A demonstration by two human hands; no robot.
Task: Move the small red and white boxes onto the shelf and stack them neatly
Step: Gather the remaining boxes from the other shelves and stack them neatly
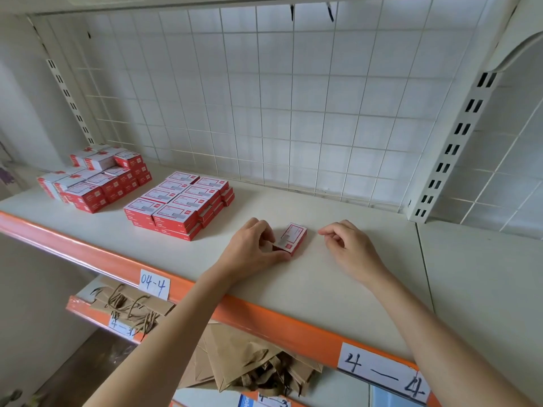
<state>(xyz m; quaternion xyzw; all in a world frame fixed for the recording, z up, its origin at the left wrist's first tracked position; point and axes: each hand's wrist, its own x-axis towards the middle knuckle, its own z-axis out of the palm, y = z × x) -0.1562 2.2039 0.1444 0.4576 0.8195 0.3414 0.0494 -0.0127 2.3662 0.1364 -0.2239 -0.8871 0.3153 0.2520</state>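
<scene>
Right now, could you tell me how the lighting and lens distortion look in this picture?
Head view: soft, even light, with only a faint shadow beside the single box; no harsh glare; wide-angle lens bows the orange shelf edge and right upright; far stacks slightly soft.

1. Your left hand (255, 248) wears no glove, ring or watch
2. Your right hand (351, 248) is equally unadorned
3. Both your forearms are bare, with no sleeve in view
</scene>
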